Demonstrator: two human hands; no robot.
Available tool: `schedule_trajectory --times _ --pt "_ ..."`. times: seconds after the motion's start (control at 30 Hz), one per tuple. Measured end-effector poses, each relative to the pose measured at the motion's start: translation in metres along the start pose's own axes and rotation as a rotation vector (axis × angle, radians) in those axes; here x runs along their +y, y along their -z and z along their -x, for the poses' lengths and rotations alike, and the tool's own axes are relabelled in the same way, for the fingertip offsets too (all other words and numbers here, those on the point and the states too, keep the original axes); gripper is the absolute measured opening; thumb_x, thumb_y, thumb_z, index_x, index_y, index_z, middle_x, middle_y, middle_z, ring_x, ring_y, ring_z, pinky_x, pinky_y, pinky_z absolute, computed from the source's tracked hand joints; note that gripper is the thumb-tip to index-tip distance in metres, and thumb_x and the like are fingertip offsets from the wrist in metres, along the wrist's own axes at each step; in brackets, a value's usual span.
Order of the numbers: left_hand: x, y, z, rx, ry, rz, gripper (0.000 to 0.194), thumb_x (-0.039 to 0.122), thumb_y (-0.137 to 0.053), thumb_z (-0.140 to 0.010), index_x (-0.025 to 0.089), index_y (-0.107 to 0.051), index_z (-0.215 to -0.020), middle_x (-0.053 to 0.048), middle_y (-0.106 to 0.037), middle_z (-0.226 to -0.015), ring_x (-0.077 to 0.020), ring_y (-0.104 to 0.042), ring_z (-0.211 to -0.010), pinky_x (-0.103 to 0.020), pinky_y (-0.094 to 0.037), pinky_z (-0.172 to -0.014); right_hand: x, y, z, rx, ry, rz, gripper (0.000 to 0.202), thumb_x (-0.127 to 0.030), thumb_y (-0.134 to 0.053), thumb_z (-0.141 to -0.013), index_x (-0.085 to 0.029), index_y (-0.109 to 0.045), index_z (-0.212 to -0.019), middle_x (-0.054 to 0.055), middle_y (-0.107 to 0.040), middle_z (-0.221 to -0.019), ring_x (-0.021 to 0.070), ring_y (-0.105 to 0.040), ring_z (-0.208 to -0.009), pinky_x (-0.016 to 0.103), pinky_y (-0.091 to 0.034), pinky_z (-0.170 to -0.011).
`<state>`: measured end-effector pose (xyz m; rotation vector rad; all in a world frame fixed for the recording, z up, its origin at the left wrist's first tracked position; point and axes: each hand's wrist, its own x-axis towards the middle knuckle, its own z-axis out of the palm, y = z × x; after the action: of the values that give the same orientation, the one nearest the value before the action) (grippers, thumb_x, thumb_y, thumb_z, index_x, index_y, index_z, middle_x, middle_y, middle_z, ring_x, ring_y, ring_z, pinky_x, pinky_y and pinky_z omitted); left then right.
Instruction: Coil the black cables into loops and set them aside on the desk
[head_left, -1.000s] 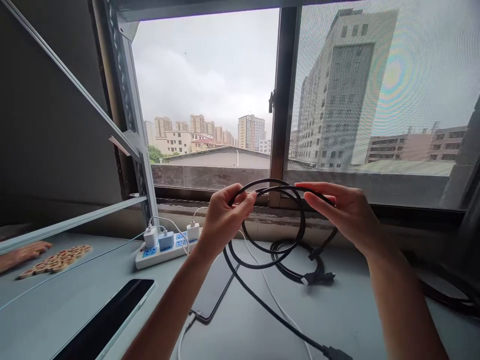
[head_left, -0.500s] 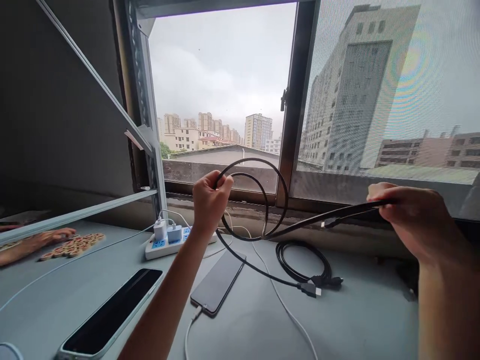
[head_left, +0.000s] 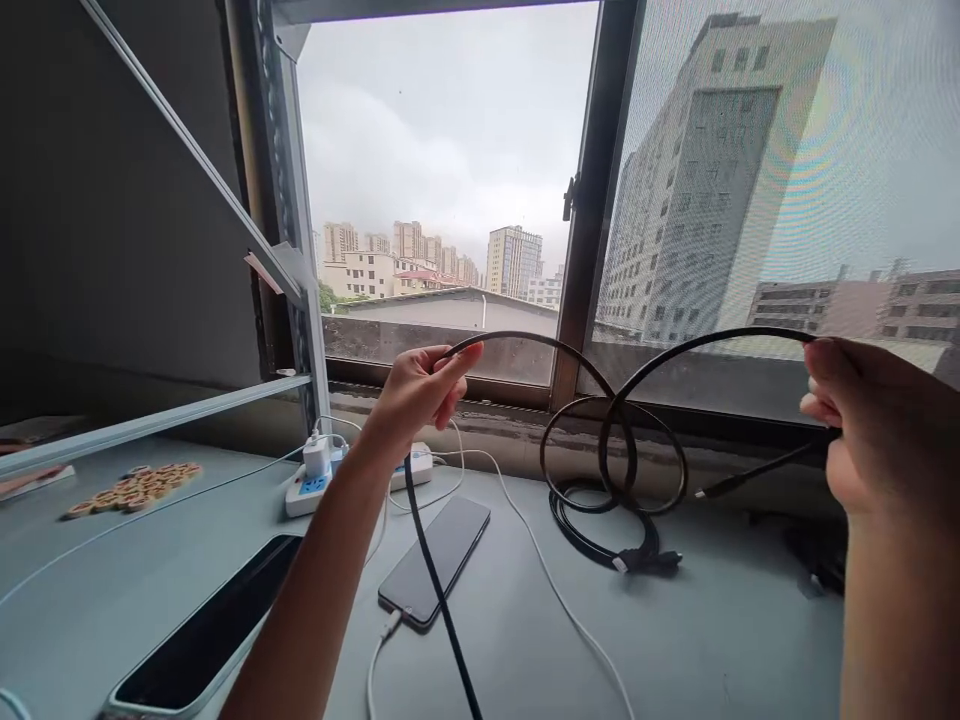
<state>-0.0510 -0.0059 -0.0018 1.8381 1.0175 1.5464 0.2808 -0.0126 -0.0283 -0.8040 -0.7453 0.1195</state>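
A black cable (head_left: 517, 337) is stretched in the air between my two hands, with loose loops hanging in its middle. My left hand (head_left: 431, 382) pinches it between thumb and fingers, and one length drops from there past the bottom edge of the view. On the right, my right hand (head_left: 840, 410) grips the cable too. A short end with a plug (head_left: 712, 490) sticks out leftward below that hand. Behind the hanging loops, a second coiled black cable (head_left: 592, 545) with plugs lies on the table.
A grey phone (head_left: 442, 560) with a white charging cord lies on the table (head_left: 547, 670). Another phone (head_left: 202, 640) is at the left. A white power strip (head_left: 300, 502) holds chargers near the window. Small round wooden pieces (head_left: 139, 490) lie far left. A metal shelf post (head_left: 311, 330) stands behind.
The cable's loops have loosened and shifted right, and its left end has swung down out of view. My right hand has moved slightly right. The other person's hand at far left has drawn back.
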Motion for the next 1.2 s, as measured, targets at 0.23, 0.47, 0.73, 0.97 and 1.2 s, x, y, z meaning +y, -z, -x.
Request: schedule_trajectory --times 0.23,0.47,0.73,0.97,1.2 --pt "0.015 -0.008 0.010 -0.077 -0.083 0.012 0.043 0.044 -0.066 -0.078 0.018 -0.043 -0.052 0.002 -0.043 -0.049 -0.0073 -0.040 -0.041 -0.021 -0.035 -0.042 -0.016 -0.010 0.022 -0.295 0.023 0.023 0.028 -0.041 -0.082 -0.052 -0.020 -0.072 -0.066 -0.004 -0.047 -0.050 0.0067 -0.033 -0.048 0.023 -0.022 -0.041" --pt "0.027 -0.027 0.027 -0.242 -0.018 0.012 0.037 0.051 -0.065 -0.076 0.015 -0.062 -0.086 -0.006 -0.063 -0.077 -0.0145 -0.059 -0.067 -0.022 -0.047 -0.058 -0.029 -0.028 0.062 -0.472 0.225 0.175 0.024 -0.043 -0.077 -0.066 -0.026 -0.075 -0.082 -0.002 -0.060 -0.063 0.0081 -0.047 -0.054 0.021 -0.036 -0.045" --pt "0.032 -0.039 0.035 -0.277 -0.028 0.071 0.036 0.045 -0.065 -0.082 0.015 -0.061 -0.101 -0.007 -0.067 -0.091 -0.0176 -0.064 -0.079 -0.025 -0.049 -0.065 -0.051 -0.030 0.088 -0.824 0.256 0.129 0.028 -0.036 -0.059 -0.086 -0.032 -0.064 -0.114 -0.001 -0.067 -0.086 0.0084 -0.059 -0.066 0.015 -0.040 -0.043" --pt "0.027 -0.052 0.036 -0.246 -0.027 0.236 0.040 0.045 -0.069 -0.079 0.016 -0.061 -0.106 -0.005 -0.066 -0.096 -0.0209 -0.061 -0.099 -0.027 -0.050 -0.082 -0.051 -0.040 0.109 -1.169 0.290 0.140 0.047 -0.038 -0.054 -0.090 -0.027 -0.050 -0.136 0.004 -0.063 -0.121 0.0173 -0.060 -0.106 0.024 -0.054 -0.076" --pt "0.022 -0.047 0.028 -0.131 -0.004 0.298 0.032 0.026 -0.073 -0.074 0.015 -0.060 -0.100 -0.007 -0.068 -0.101 -0.0194 -0.064 -0.098 -0.026 -0.050 -0.084 -0.058 -0.027 0.092 -0.992 0.228 0.100 0.020 -0.038 -0.060 -0.086 -0.026 -0.075 -0.092 0.001 -0.071 -0.077 0.0108 -0.064 -0.061 0.018 -0.047 -0.047"
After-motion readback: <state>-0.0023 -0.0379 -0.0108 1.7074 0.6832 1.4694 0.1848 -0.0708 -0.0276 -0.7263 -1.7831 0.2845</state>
